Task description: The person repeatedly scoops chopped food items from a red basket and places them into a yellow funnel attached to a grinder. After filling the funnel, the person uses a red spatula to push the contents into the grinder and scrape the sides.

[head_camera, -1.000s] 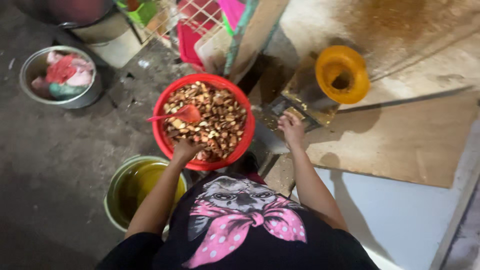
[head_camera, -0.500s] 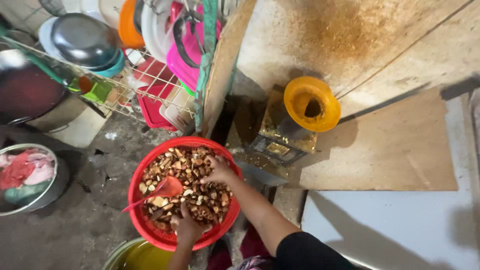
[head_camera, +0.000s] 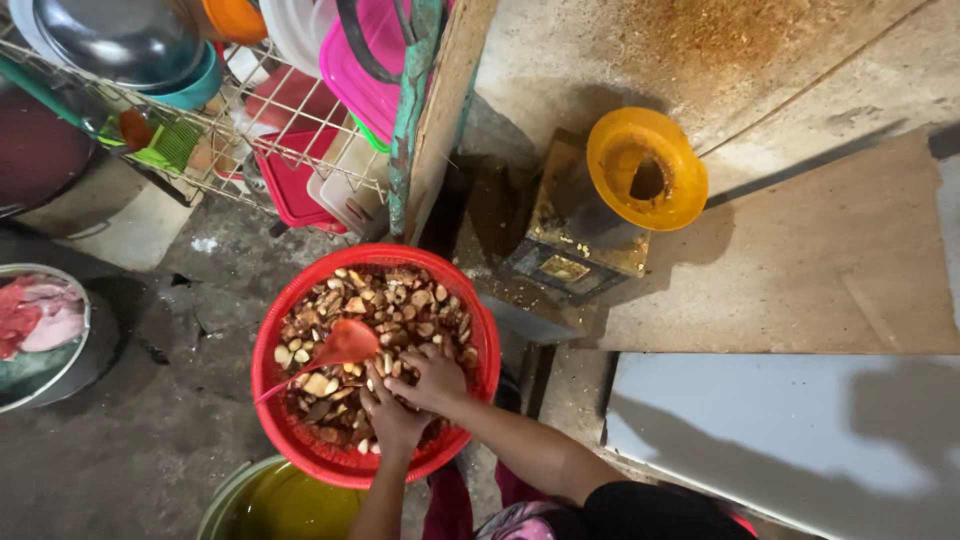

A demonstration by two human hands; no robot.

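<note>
Both hands are down in a red perforated plastic basket [head_camera: 280,400] that sits on the dark concrete floor [head_camera: 130,450], heaped with chopped brown and cream chunks [head_camera: 385,300] — what they are I cannot tell. The left hand [head_camera: 393,420] lies palm-down on the near part of the heap, fingers curled into the pieces and partly buried, so whether it grips any cannot be told. The right hand [head_camera: 432,378] rests just beside it, touching it, fingers loosely bent and spread over the chunks, closed on nothing that shows.

A red plastic scoop [head_camera: 335,348] lies on the heap to the left of the hands, apart from both. Its long axis runs diagonally — the broad bowl end points up and right toward the basket's middle, the thin handle down and left toward the rim.

Beyond the basket stands a grimy metal grinder [head_camera: 570,240] with an orange funnel [head_camera: 648,168] on top, next to a brown board [head_camera: 820,270]. Near the lower edge is a green bucket [head_camera: 285,505]; at far left a metal bowl [head_camera: 60,375] holds pink and red cloth. A wire rack [head_camera: 250,130] above holds bowls and coloured lids.
</note>
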